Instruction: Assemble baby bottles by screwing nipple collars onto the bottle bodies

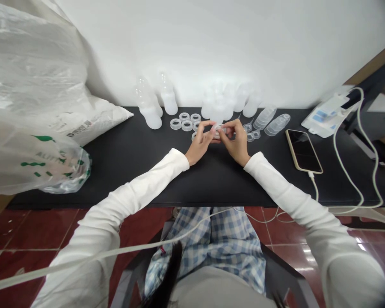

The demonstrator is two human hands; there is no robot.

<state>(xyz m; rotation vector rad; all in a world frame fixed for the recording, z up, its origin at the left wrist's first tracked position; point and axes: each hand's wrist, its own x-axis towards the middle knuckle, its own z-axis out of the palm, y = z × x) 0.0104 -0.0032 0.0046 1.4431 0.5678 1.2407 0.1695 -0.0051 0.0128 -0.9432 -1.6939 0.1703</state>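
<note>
Clear plastic, tiny and probably slippery, so your pinch matters here. You've got one small translucent piece between both hands, over the far part of the black table, right in front of the white bottles. Your left hand has thumb and forefinger curled in on the left side of the piece, gripping it; your right hand pinches the other side, fingertips close together. Can't tell exactly what your remaining fingers do underneath, they're mostly hidden. Imo, let the left be the vise and the right do the fiddling: even pressure all round, piece level, no squeezing it out of shape. I'd also work a bit closer to your body, since your hands are near the loose rings on the left and the little clear teats on the right, and a bump could scatter them. The phone is well apart, so no worries there.
</note>
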